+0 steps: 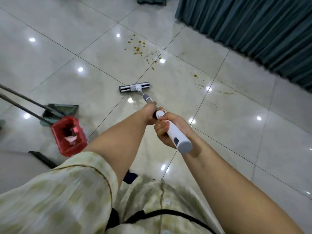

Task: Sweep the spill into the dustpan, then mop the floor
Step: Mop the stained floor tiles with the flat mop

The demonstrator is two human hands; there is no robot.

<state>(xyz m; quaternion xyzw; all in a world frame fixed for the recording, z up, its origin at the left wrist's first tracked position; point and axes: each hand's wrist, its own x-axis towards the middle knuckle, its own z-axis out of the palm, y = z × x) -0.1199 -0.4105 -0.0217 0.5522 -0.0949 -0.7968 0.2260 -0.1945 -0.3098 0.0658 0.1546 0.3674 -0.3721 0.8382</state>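
Shirt (50, 200) blurred; hands (149, 114) (166, 130) cover mop (175, 134) mid-shaft; dustpan (65, 108) partly behind bin (58, 132)

The mop (135, 87) rests head-flat just short of the brownish spill (140, 49); the green dustpan (59, 109) sits well left.

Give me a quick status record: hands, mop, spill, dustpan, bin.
left hand: grips the mop shaft, ahead of the right
right hand: grips the white handle near its end
mop head: flat on the floor, short of the spill
spill: brown spots and streaks toward the curtain
dustpan: on the floor at left, beside the red bin
red bin: pink scraps inside
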